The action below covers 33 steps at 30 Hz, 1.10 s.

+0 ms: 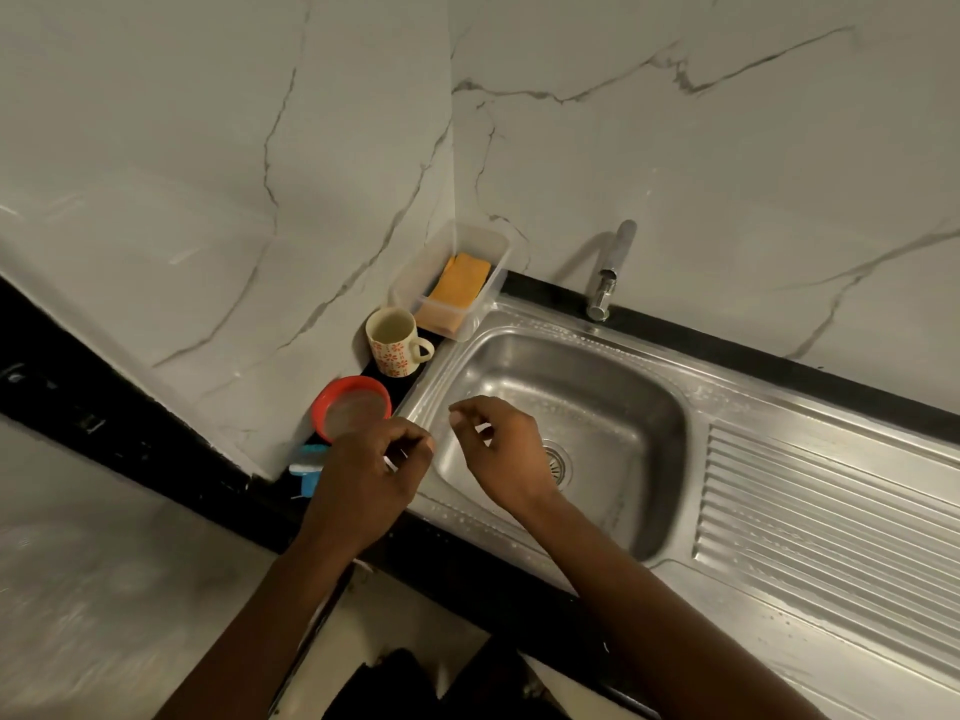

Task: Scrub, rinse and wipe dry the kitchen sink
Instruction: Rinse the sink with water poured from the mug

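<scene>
A stainless steel sink was seen set into a black bench, its basin at the centre of the view and its drain strainer partly hidden behind the right hand. A ribbed drainboard lay at 3 o'clock of the basin. Water droplets were noted along the rim. A chrome tap stood at 12 o'clock of the basin, against the marble-patterned wall.

The left hand was held over the basin's 9 o'clock rim, fingers curled narrowly; whether anything was pinched could not be told. The right hand was held above the basin, fingers loosely bent and partly spread, with nothing seen in it. The two hands were near each other but apart.

At 10 to 11 o'clock of the basin, a clear plastic tub was found in the corner, with an orange-yellow sponge lying inside. Just beside it stood an upright cream mug with red flower prints. Nearer the left hand, a red-rimmed strainer rested on the bench, partly covered by that hand's knuckles. A blue and white object lay beside the left wrist, too hidden to be identified.
</scene>
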Each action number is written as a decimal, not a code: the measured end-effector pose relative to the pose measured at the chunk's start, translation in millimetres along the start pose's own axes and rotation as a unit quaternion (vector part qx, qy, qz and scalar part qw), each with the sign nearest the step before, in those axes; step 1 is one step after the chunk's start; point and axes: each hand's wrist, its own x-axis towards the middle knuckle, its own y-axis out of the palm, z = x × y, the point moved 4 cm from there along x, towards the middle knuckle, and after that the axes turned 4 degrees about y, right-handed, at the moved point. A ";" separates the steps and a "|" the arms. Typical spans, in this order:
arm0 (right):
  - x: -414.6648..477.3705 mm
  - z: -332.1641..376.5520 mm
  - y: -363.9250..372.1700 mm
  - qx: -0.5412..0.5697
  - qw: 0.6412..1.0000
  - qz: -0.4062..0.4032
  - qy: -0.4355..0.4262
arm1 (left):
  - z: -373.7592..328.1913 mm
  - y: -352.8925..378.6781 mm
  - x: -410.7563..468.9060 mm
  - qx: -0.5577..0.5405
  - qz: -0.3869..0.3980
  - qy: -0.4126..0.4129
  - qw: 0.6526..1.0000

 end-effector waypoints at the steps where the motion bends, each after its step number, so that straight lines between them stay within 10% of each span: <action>1: 1.3 -0.6 -4.4 0.007 1.000 -0.001 0.006 | -1.6 2.1 1.0 0.003 -0.004 -0.002 1.000; 33: 193.5 -23.9 109.5 -0.145 0.968 0.070 0.191 | 100.5 -4.8 100.6 -0.015 0.071 -0.038 0.997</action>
